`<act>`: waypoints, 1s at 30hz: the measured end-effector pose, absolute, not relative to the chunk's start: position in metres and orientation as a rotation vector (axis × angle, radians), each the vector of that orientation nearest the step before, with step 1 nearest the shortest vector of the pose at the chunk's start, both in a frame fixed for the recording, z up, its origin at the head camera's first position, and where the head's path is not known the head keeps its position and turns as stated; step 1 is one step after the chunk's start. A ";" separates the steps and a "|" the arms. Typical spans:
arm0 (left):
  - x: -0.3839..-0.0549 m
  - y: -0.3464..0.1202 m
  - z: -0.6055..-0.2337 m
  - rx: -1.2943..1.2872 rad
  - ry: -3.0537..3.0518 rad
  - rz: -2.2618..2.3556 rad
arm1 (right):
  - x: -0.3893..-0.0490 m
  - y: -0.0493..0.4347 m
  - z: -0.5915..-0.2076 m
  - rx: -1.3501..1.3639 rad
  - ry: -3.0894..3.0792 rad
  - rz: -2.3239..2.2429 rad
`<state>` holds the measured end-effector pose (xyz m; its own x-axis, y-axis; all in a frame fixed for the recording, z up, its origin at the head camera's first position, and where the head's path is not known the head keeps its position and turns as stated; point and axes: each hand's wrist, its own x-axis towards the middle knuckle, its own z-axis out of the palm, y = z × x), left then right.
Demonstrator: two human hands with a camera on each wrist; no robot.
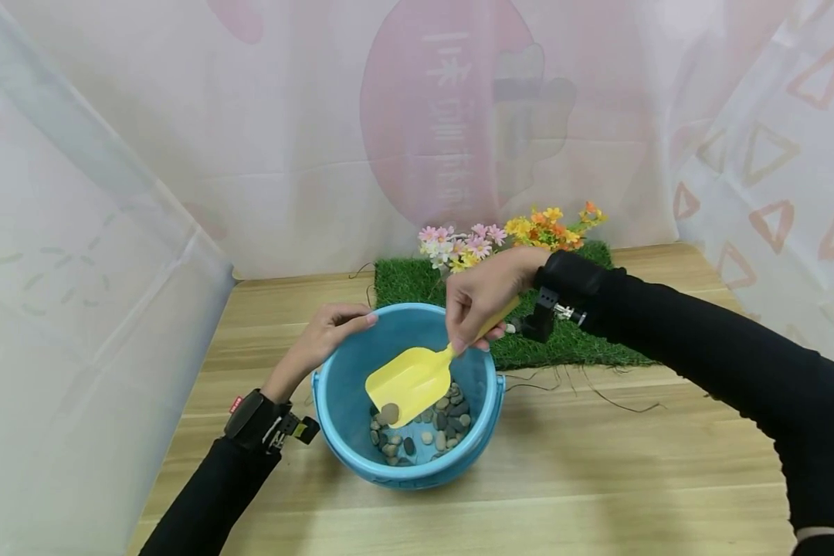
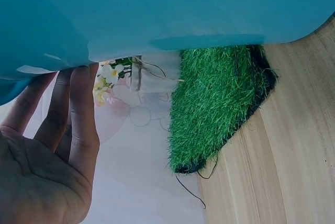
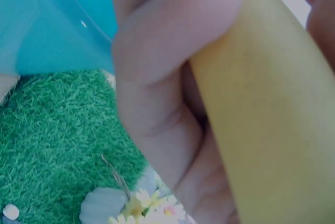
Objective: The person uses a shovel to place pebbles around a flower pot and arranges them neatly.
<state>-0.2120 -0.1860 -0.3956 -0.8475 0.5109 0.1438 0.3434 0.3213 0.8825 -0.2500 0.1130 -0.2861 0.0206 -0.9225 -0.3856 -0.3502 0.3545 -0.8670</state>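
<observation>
A blue bucket (image 1: 327, 417) stands on the wooden table with several grey and brown pebbles (image 1: 452, 417) on its bottom. My right hand (image 1: 483, 297) grips the handle of a yellow toy shovel (image 1: 417, 378); its blade tilts down inside the bucket. One brownish pebble (image 1: 390, 414) shows at the blade's lower edge. In the right wrist view, fingers curl around the yellow handle (image 3: 261, 109). At the bucket's left rim, my left hand (image 1: 327, 336) holds on, thumb at the rim. The left wrist view shows its fingers (image 2: 82, 119) against the bucket's outer side, fingertips partly hidden.
Behind the bucket lies a green artificial grass mat (image 1: 403, 278). Pink and white flowers (image 1: 462, 243) and orange flowers (image 1: 549, 228) stand at its back. A few dark loose threads (image 1: 618, 401) lie on the wooden table (image 1: 632, 479). Printed cloth walls (image 1: 306, 154) surround the table.
</observation>
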 end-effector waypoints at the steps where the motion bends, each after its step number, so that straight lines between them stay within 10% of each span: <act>1: -0.212 -0.186 -0.395 0.796 2.416 1.553 | -0.251 0.116 -0.285 -1.193 1.552 -0.672; 30: -0.192 -0.178 -0.364 0.837 2.385 1.556 | -0.280 0.248 -0.288 -0.952 1.842 -0.843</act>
